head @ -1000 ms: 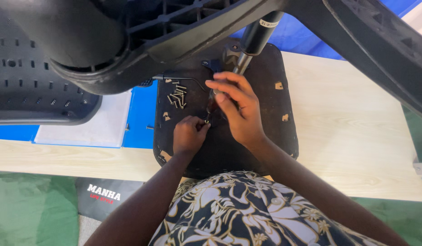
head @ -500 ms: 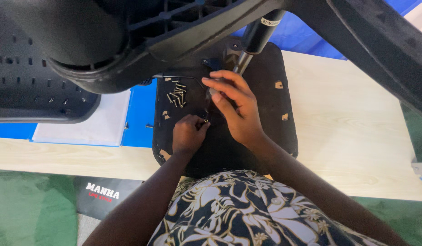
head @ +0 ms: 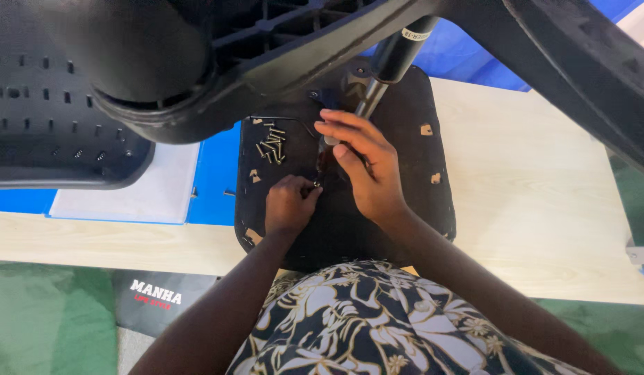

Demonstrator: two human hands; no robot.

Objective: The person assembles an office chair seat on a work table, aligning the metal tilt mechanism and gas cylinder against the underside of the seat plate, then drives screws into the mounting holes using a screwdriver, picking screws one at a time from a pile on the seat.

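An upturned black chair seat [head: 419,201] lies on the pale wooden table [head: 544,201], its gas-lift cylinder [head: 388,69] rising toward the camera. My left hand [head: 289,205] rests on the seat's underside with thumb and finger pinched on a small screw [head: 315,185]. My right hand [head: 360,167] lies just right of it, fingers curled over the base of the cylinder at the seat plate. Several loose screws [head: 271,144] lie in a heap on the seat, just above my left hand.
The black star base of the chair [head: 218,62] looms across the top of the view. A black perforated backrest [head: 51,132] lies at the left on a white sheet [head: 127,194] and blue mat [head: 212,180]. Green floor lies below the table's front edge.
My left hand has crept slightly down and left with the screw; my right hand stays over the cylinder's base with only small finger shifts.
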